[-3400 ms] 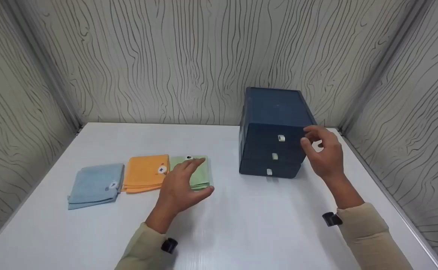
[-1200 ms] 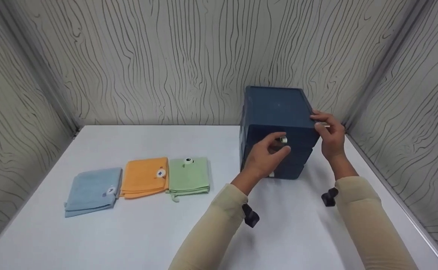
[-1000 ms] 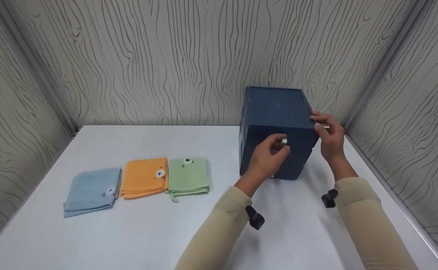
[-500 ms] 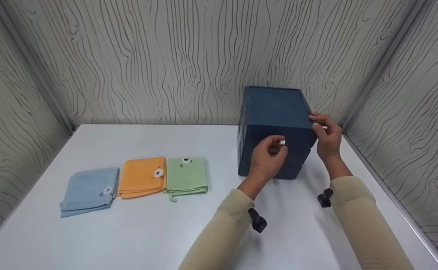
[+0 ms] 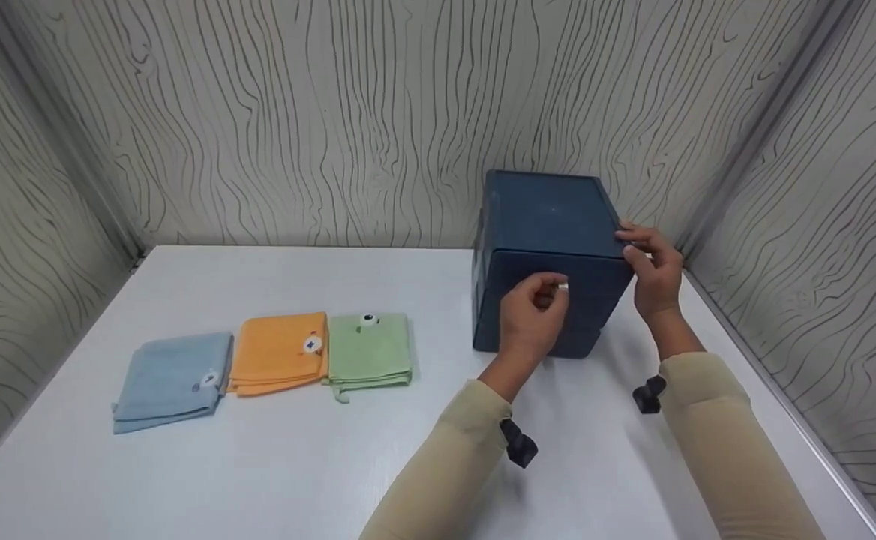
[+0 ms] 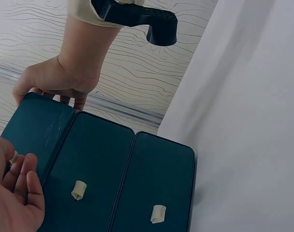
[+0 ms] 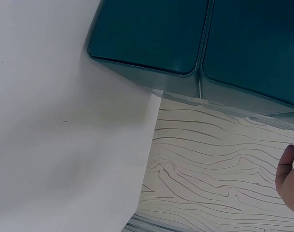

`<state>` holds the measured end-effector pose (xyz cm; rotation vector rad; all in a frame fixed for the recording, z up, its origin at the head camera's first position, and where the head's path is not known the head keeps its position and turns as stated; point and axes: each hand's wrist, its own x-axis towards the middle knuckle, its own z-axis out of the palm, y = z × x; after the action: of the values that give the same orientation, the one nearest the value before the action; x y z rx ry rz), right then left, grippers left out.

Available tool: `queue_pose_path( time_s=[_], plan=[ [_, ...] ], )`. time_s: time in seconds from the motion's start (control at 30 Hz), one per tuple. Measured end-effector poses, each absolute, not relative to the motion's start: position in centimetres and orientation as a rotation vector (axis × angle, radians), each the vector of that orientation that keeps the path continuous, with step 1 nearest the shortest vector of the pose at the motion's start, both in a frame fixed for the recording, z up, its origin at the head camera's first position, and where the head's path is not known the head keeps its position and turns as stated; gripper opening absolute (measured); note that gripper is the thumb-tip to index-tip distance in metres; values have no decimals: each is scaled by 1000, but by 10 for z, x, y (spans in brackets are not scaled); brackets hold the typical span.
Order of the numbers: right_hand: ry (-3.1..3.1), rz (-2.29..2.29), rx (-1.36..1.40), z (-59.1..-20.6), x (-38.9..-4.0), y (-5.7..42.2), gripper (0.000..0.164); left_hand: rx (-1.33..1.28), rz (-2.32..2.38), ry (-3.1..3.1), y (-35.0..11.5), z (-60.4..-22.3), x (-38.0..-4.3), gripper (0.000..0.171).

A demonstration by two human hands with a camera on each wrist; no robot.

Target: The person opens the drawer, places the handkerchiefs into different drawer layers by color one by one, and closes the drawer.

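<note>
A dark blue drawer cabinet [image 5: 547, 214] stands at the back right of the white table. My left hand [image 5: 529, 319] is at its front, with thumb and index finger pinching the pale pull tab [image 5: 563, 286] of the top drawer. The left wrist view shows the middle pull tab [image 6: 79, 190] and the bottom pull tab [image 6: 158, 213] untouched. My right hand [image 5: 657, 277] holds the cabinet's upper right corner, thumb by the front edge and fingers over the top and side. Part of that hand hides the corner.
Left of the cabinet, three folded cloths lie in a row: a blue cloth [image 5: 172, 379], an orange cloth [image 5: 277, 349] and a green cloth [image 5: 369, 349] with an eye design. Wood-patterned walls [image 5: 318, 127] enclose the table [image 5: 258, 465] at the back and sides.
My left hand has gone from over the green cloth to the top drawer's tab, its fingers closing on it. My right hand has moved onto the cabinet's corner. The view has shifted slightly.
</note>
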<state>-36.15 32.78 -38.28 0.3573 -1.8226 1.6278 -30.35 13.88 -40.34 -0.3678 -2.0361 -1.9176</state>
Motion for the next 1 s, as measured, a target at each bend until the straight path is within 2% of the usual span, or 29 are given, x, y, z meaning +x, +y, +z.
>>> queue_pose_path(
  time_s=[0.23, 1.0],
  plan=[
    [-1772, 1777, 456, -380, -359, 332, 29, -413, -1841, -2049, 135, -405, -297, 12],
    [-1915, 1841, 429, -373, -354, 344, 27, -417, -1821, -2099, 128, -401, -278, 12]
  ],
)
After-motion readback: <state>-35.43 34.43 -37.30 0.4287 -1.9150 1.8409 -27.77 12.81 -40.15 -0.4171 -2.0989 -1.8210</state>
